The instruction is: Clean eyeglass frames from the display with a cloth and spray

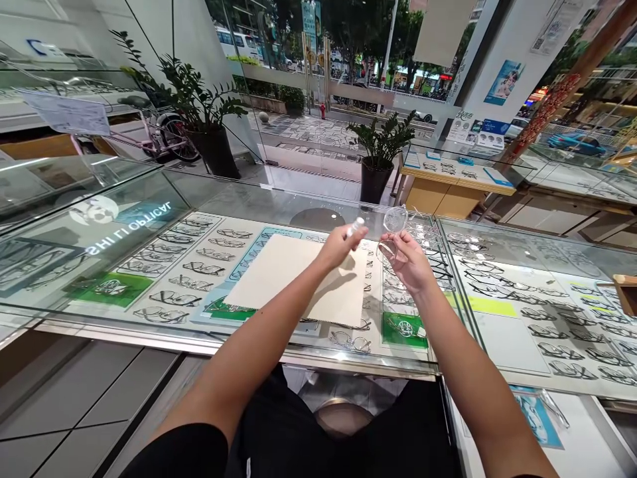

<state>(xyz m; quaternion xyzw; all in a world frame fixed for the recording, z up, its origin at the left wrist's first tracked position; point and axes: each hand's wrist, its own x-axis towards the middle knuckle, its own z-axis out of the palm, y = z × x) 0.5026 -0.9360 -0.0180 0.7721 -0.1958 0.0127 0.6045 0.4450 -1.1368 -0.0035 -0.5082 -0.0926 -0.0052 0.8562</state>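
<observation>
My left hand [339,245] is closed around a small white bottle [356,226], whose top sticks up from the fist; it looks like a spray bottle. Pinched between the fingertips of my right hand [412,260] is a pair of glasses [396,218] with a thin, clear-looking frame. Droplets or specks seem to dot the upper lens. The glasses are held up on end, just right of the bottle and apart from it. Below my left hand a cream cloth [293,272] with a zigzag edge lies flat on the glass counter, a shadow falling across it.
Under the counter's glass [269,199] lie rows of eyeglass frames [204,269] and green cards [404,330]. A second display case [537,299] adjoins at the right. An open drawer [582,425] is at lower right. Potted plants [375,179] stand beyond the counter, before glass doors.
</observation>
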